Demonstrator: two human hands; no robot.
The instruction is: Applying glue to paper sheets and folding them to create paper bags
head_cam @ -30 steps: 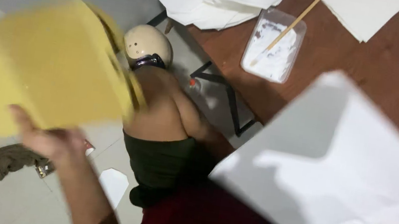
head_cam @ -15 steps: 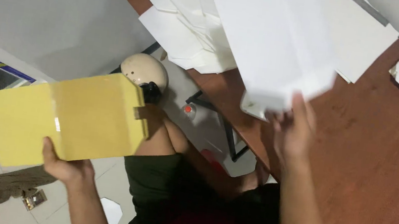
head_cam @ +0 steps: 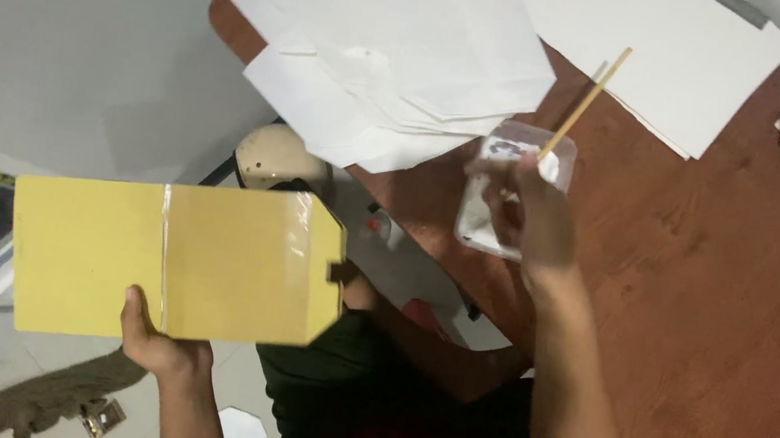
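The left hand [head_cam: 155, 344] pinches the lower edge of a yellow envelope [head_cam: 174, 261], thumb in front, holding it off the table over the floor; its long axis runs left to right, the open flap end toward the right. The right hand [head_cam: 526, 217] is closed around a thin wooden stick [head_cam: 586, 102], which slants up and to the right out of a clear plastic container [head_cam: 514, 195] on the brown table [head_cam: 702, 290]; white paper sheets [head_cam: 402, 50] lie just beside the container.

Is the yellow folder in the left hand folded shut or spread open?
Spread open: the yellow folder shows two flat panels either side of a crease, gripped at its lower edge by the left hand.
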